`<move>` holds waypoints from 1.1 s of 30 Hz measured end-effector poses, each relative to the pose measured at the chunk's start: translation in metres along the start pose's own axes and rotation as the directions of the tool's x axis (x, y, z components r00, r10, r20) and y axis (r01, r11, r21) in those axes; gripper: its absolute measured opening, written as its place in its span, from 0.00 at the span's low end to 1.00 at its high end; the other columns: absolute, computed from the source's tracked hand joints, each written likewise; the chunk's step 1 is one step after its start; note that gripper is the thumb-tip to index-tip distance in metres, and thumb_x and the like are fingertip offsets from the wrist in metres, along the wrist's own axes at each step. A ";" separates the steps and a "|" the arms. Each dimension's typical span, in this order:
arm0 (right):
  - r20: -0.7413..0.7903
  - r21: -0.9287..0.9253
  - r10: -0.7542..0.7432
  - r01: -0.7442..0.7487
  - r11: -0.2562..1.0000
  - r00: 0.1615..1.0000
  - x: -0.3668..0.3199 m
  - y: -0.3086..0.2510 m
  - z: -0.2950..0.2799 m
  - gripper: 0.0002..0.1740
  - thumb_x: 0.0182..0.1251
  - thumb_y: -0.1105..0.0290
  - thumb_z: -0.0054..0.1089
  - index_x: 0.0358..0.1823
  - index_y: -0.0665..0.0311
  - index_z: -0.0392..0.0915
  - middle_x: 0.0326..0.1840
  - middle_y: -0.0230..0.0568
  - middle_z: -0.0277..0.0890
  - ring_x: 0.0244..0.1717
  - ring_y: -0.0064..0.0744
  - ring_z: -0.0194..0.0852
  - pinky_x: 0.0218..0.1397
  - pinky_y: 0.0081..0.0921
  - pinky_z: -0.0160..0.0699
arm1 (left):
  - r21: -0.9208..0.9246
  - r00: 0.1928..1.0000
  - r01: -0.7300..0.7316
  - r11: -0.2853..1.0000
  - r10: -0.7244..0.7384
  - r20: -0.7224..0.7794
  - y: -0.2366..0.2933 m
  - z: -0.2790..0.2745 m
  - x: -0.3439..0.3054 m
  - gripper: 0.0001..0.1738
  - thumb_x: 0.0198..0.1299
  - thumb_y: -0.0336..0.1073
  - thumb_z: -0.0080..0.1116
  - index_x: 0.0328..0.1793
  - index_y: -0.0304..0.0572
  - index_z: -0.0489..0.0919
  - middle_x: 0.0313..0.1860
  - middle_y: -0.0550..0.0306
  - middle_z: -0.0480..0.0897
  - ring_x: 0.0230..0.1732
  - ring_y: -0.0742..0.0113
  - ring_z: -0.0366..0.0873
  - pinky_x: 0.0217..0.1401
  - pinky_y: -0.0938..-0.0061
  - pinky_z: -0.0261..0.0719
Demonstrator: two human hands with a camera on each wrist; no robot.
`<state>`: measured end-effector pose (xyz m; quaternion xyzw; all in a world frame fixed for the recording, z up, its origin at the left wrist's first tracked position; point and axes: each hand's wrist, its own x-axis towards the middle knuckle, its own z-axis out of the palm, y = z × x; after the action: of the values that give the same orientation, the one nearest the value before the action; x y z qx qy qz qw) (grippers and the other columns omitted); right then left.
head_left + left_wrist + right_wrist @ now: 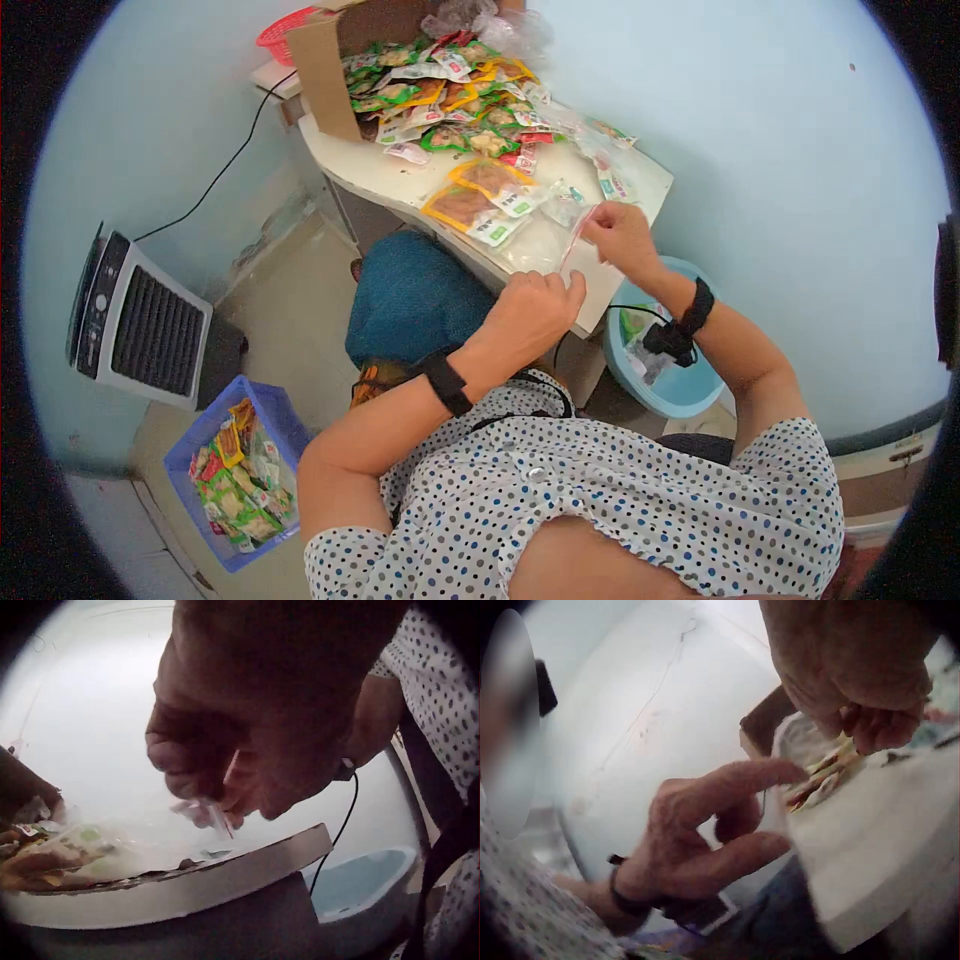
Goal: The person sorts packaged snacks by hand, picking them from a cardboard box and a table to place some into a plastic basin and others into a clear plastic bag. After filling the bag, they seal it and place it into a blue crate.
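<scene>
In the head view, my right hand pinches the upper end of a clear plastic bag's pink-red strip over the table's near corner. My left hand is at the strip's lower end. From the right wrist view, the left hand has its index finger reaching forward and its thumb spread apart from it, with a visible gap between. Curled fingers show on the right hand there. Beside the bag lie two yellow-edged food packets. The left hand largely covers the strip in its own wrist view.
A cardboard box spills many colourful packets across the white table. A light-blue tub with packets stands below at right. At left are a blue-violet crate of packets and an air cooler.
</scene>
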<state>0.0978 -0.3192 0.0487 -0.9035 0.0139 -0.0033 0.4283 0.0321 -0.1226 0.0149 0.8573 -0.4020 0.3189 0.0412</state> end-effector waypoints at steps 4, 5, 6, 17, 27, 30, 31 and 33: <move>-0.289 -0.438 -0.556 0.408 0.801 0.780 0.022 0.021 -0.002 0.15 0.52 0.65 0.69 0.34 0.66 0.73 0.25 0.47 0.75 0.30 0.48 0.77 0.37 0.41 0.75 | 0.036 0.992 0.113 0.993 -0.114 0.050 0.010 0.021 0.002 0.09 0.50 0.35 0.56 0.36 0.41 0.79 0.23 0.58 0.77 0.24 0.63 0.79 0.26 0.69 0.75; -0.313 -0.473 -0.635 0.464 0.749 0.706 0.029 0.025 0.001 0.16 0.50 0.65 0.69 0.35 0.66 0.73 0.25 0.48 0.75 0.30 0.51 0.76 0.38 0.43 0.76 | 0.003 0.991 0.127 0.992 -0.127 0.039 0.011 0.022 0.003 0.07 0.49 0.35 0.57 0.33 0.42 0.79 0.23 0.57 0.77 0.24 0.62 0.79 0.26 0.69 0.75; -0.252 -0.496 -0.655 0.486 0.719 0.712 0.037 0.032 0.003 0.16 0.51 0.67 0.67 0.39 0.64 0.73 0.26 0.47 0.76 0.31 0.53 0.77 0.39 0.45 0.75 | -0.028 0.989 0.146 0.989 -0.145 0.030 0.013 0.022 0.003 0.06 0.49 0.35 0.57 0.31 0.42 0.79 0.23 0.57 0.78 0.25 0.62 0.79 0.26 0.68 0.76; 0.079 0.095 -0.272 0.265 0.960 0.959 0.043 0.028 -0.018 0.13 0.62 0.80 0.50 0.48 0.68 0.76 0.20 0.38 0.74 0.13 0.24 0.69 0.12 0.24 0.65 | -0.016 0.974 0.226 0.974 -0.226 0.025 0.017 0.043 -0.008 0.08 0.48 0.35 0.59 0.26 0.38 0.83 0.24 0.54 0.81 0.26 0.60 0.81 0.23 0.63 0.75; 0.095 0.057 -0.431 0.428 0.902 0.897 0.036 0.041 -0.032 0.14 0.68 0.76 0.54 0.53 0.66 0.80 0.38 0.38 0.80 0.30 0.26 0.77 0.29 0.23 0.79 | 0.066 0.955 0.289 0.955 -0.292 0.047 0.012 0.053 -0.020 0.07 0.47 0.35 0.59 0.28 0.41 0.83 0.26 0.52 0.81 0.30 0.58 0.82 0.27 0.63 0.76; 0.205 -0.296 -0.563 0.599 0.744 0.800 0.021 0.027 -0.022 0.28 0.54 0.84 0.56 0.59 0.59 0.77 0.53 0.47 0.78 0.52 0.46 0.78 0.53 0.31 0.78 | 0.066 0.967 0.246 0.967 -0.249 0.044 0.010 0.048 -0.025 0.05 0.47 0.35 0.58 0.27 0.43 0.81 0.26 0.54 0.80 0.29 0.59 0.81 0.28 0.66 0.75; 0.216 -0.321 -0.601 0.637 0.701 0.770 0.020 0.032 -0.017 0.29 0.54 0.83 0.57 0.60 0.57 0.76 0.56 0.48 0.77 0.52 0.48 0.78 0.53 0.33 0.79 | 0.076 0.972 0.225 0.971 -0.229 0.048 0.009 0.045 -0.025 0.05 0.48 0.34 0.57 0.27 0.44 0.81 0.25 0.55 0.79 0.29 0.60 0.80 0.28 0.67 0.74; 0.217 -0.399 -0.688 0.706 0.584 0.692 0.022 0.038 -0.009 0.26 0.55 0.81 0.58 0.57 0.56 0.78 0.51 0.47 0.79 0.49 0.48 0.79 0.49 0.37 0.81 | 0.185 0.969 0.220 0.958 -0.236 0.068 0.010 0.036 -0.026 0.04 0.49 0.34 0.57 0.28 0.44 0.79 0.25 0.58 0.77 0.28 0.62 0.78 0.28 0.68 0.73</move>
<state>0.1185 -0.3509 0.0248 -0.9093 -0.3492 -0.1501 0.1696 0.0312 -0.1244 -0.0308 0.9117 -0.2721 0.3076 -0.0159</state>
